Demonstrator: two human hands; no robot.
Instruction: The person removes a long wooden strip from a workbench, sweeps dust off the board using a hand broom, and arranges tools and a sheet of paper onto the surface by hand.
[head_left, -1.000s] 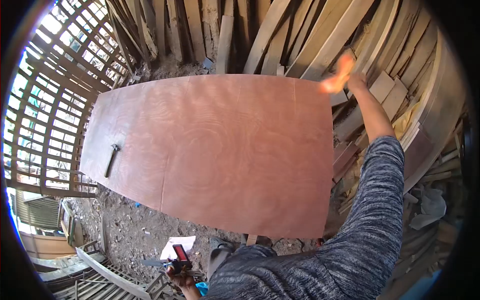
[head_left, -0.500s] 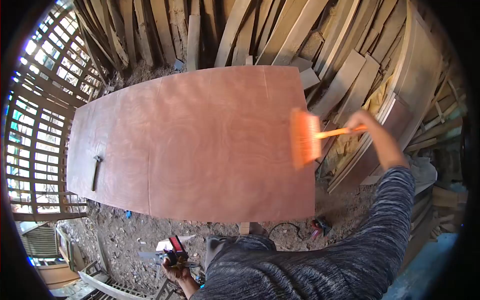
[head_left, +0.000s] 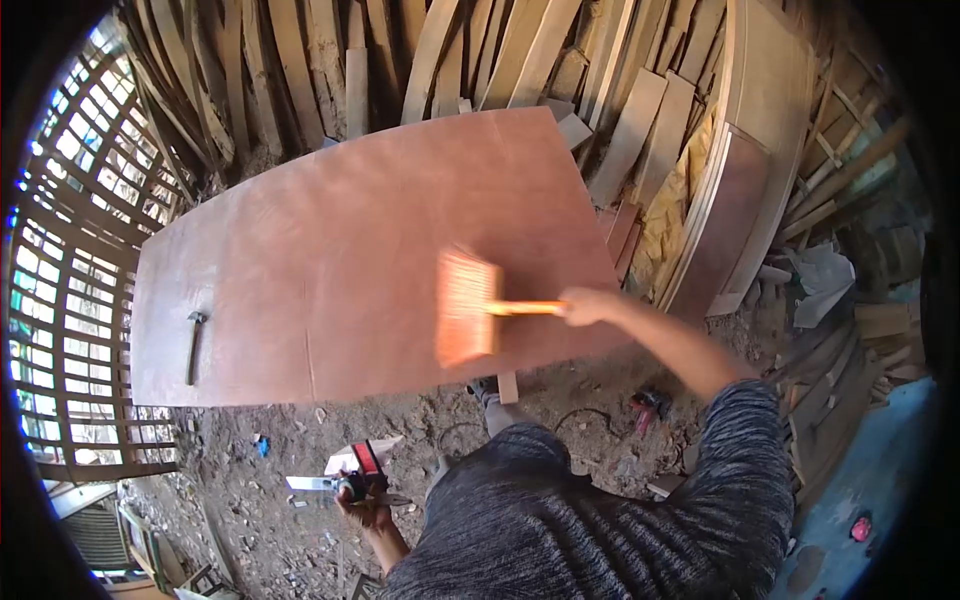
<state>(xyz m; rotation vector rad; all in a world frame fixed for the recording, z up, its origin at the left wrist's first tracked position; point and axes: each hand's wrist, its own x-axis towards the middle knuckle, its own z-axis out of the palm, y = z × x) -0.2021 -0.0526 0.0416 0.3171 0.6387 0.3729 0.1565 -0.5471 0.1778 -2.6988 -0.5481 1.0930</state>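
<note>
The right hand (head_left: pixel 590 306) has its fingers closed round an orange brush (head_left: pixel 468 307) over the panel's (head_left: pixel 380 240) near half; too wide a leftward sweep could knock the hammer (head_left: pixel 193 350) off the near-left corner. The left hand's (head_left: pixel 368 514) fingers clasp a dark device (head_left: pixel 350 489).

Rough woodworking yard w/ planks (head_left: pixel 262 85) stacked along lattice wall (head_left: pixel 75 310).

Two wood finishes
The wood panel (head_left: pixel 370 230) looked smooth, shinier near its left edge; the planks (head_left: pixel 630 140), rough and matt.
</note>
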